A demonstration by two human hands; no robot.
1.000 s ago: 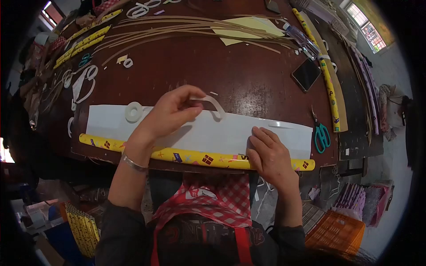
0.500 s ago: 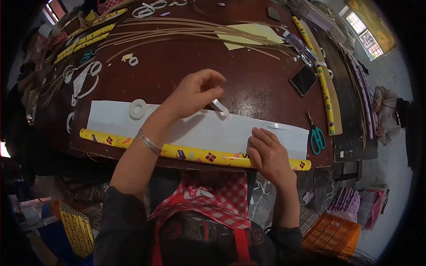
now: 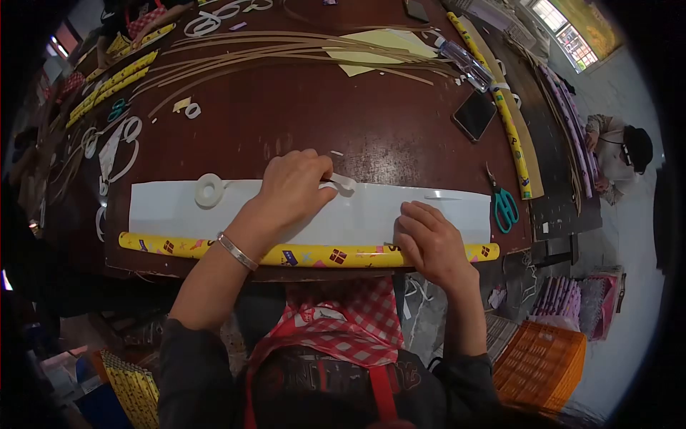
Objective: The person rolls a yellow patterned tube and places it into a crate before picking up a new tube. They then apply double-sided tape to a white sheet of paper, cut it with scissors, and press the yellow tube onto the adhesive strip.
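A sheet of patterned yellow wrapping paper lies white side up (image 3: pixel 382 222), its near edge formed into a yellow roll (image 3: pixel 314 257). My left hand (image 3: pixel 294 189) is over the sheet's far edge, thumb and fingers closed on one end of a short strip of clear tape (image 3: pixel 344 183); the strip's other end lies at that edge. A tape roll (image 3: pixel 209 191) lies on the sheet left of this hand. My right hand (image 3: pixel 436 243) rests on the roll and sheet, fingers curled; a small grey tip shows beside its thumb, the rest hidden. Another tape piece (image 3: pixel 443 194) lies beyond it.
Teal-handled scissors (image 3: pixel 505 207) lie right of the sheet. Farther off are a phone (image 3: pixel 474 116), a plastic bottle (image 3: pixel 464 63), long brown strips (image 3: pixel 236 51) and yellow rolls (image 3: pixel 121 82). Other people are at the far left and right (image 3: pixel 614 154).
My left hand has come down and left onto the tape strip at the sheet's far edge. The right hand stays on the roll. The view has shifted slightly.
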